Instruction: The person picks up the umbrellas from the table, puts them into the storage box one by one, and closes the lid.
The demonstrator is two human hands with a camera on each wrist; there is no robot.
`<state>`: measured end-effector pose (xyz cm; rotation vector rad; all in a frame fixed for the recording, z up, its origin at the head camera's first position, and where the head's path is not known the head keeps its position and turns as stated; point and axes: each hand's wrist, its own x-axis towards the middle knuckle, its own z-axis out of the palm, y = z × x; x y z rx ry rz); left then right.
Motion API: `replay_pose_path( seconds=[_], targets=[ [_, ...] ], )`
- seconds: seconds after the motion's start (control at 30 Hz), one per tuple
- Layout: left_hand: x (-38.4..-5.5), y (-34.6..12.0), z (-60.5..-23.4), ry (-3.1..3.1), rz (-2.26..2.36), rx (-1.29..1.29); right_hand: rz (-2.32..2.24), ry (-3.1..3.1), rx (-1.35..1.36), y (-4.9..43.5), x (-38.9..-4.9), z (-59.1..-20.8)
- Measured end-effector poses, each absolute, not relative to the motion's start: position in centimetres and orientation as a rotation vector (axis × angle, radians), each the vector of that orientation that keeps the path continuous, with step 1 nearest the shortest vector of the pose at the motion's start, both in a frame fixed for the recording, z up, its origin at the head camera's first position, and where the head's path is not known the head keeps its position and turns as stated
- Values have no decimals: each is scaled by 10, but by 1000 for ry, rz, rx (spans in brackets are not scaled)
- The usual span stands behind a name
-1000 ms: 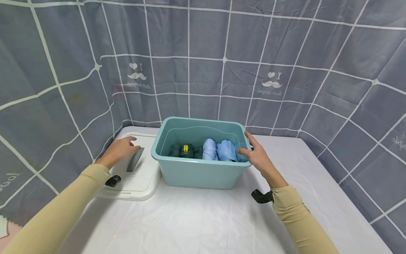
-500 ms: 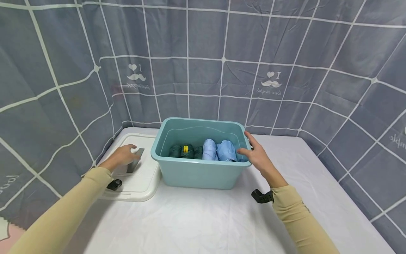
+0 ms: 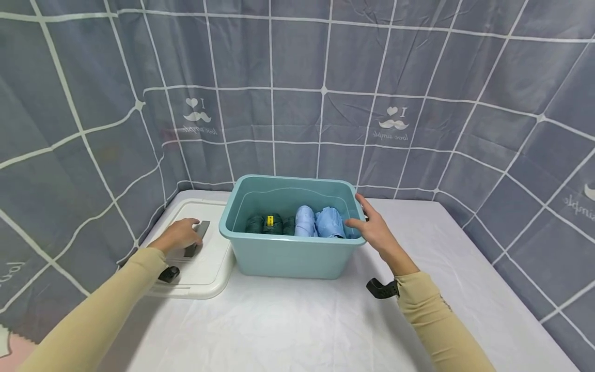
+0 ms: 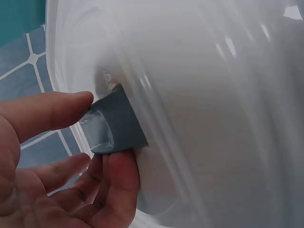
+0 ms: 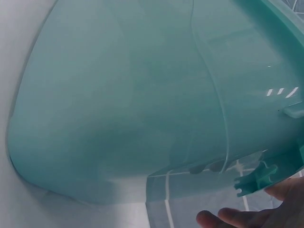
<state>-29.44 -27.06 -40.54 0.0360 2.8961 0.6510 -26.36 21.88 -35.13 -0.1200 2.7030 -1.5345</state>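
Note:
In the head view my left hand [image 3: 178,236] is over the white lid [image 3: 210,268] lying flat at the left. Its thumb and fingers pinch the lid's raised grey handle [image 4: 116,121] from both sides. A teal plastic storage bin [image 3: 288,256] stands in the middle, uncovered. My right hand [image 3: 378,235] holds the bin's right rim, thumb over the edge and fingers outside; in the right wrist view some fingertips [image 5: 205,218] stand off the wall. Inside lie dark green bundles [image 3: 254,225], one with a yellow label, and light blue rolled bundles [image 3: 305,222].
A white cloth [image 3: 297,323] covers the table under the bin and lid. Grey gridded curtains [image 3: 297,113] hang behind and at both sides. The lid's right edge lies close beside the bin's left end.
My left hand has come down onto the lid's handle and taken hold of it. My right hand and the bin keep their places; the view has shifted slightly.

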Motion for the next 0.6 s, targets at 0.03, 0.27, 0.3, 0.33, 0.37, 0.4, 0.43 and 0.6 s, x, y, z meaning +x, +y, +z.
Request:
replay_pose_path(
  seconds=[0.03, 0.27, 0.3, 0.33, 0.37, 0.4, 0.43, 0.6],
  targets=[
    [-294, -270, -406, 2899, 650, 39, -1535, 2703, -120, 219, -263, -351],
    [-297, -268, -408, 2916, 645, 40, -1519, 2705, -113, 219, -262, -351],
    [-297, -268, -408, 2916, 645, 33, -1518, 2705, -111, 220, -262, -351],
    [-297, -268, -408, 2915, 642, 27, -1519, 2704, -109, 220, -263, -351],
    [-297, -268, -408, 2913, 641, 18, -1522, 2703, -108, 220, -263, -351],
    [-298, -268, -407, 2913, 640, 11, -1523, 2703, -108, 220, -263, -351],
    [-298, -269, -407, 2913, 639, 4, -1525, 2703, -109, 220, -263, -351],
    [-300, -270, -405, 2912, 636, -6, -1530, 2704, -116, 219, -265, -352]
  ],
)
